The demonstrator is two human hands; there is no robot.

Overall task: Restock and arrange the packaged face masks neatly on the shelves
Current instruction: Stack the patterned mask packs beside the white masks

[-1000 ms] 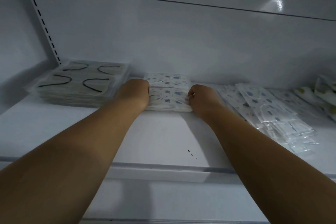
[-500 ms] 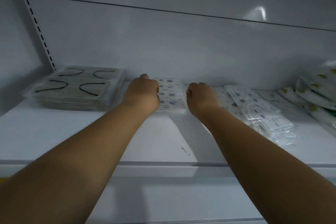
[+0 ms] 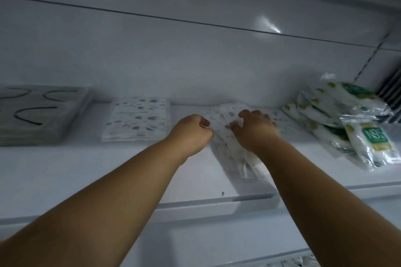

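I am gripping the loose pile of blue-speckled mask packets [image 3: 233, 151] with both hands: my left hand [image 3: 191, 134] curling at its left edge, my right hand [image 3: 255, 132] clawing over its top. The pile is lying right of the neat speckled stack [image 3: 136, 119] on the white shelf [image 3: 86, 171].

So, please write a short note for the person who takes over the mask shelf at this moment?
Left hand: fingers curled, pinching the left edge of the loose blue-patterned packs.
Right hand: fingers curled over the same packs.
Done: blue-patterned stack lies squared up near the back wall; black-loop stack sits neat at far left.
Left: the loose packs lie crooked and spread toward the shelf edge; the green N95 packs at right are a tumbled heap. Square up both.
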